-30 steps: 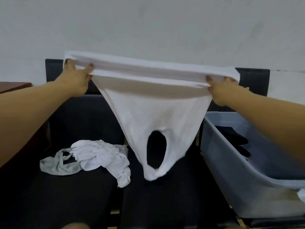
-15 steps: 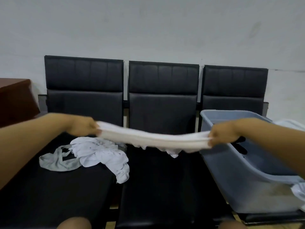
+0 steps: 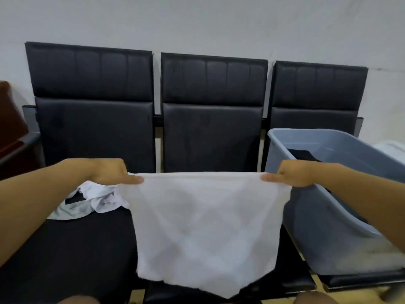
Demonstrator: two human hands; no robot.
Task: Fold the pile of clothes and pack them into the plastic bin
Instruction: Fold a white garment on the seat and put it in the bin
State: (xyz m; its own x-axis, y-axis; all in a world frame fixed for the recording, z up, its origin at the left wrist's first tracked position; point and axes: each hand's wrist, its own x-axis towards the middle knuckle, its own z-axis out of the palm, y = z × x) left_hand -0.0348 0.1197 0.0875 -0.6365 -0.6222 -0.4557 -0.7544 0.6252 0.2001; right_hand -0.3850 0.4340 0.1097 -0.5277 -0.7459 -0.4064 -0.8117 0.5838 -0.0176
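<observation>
Both hands pinch the top corners of a white garment: left hand, right hand. It hangs spread over the middle black seat. Crumpled clothes lie left; a grey plastic bin sits right.

Garment spread over middle seat, held at its far corners by left hand and right hand. Clothes pile on left seat. Plastic bin on right seat, tilted, containing a folded item.
</observation>
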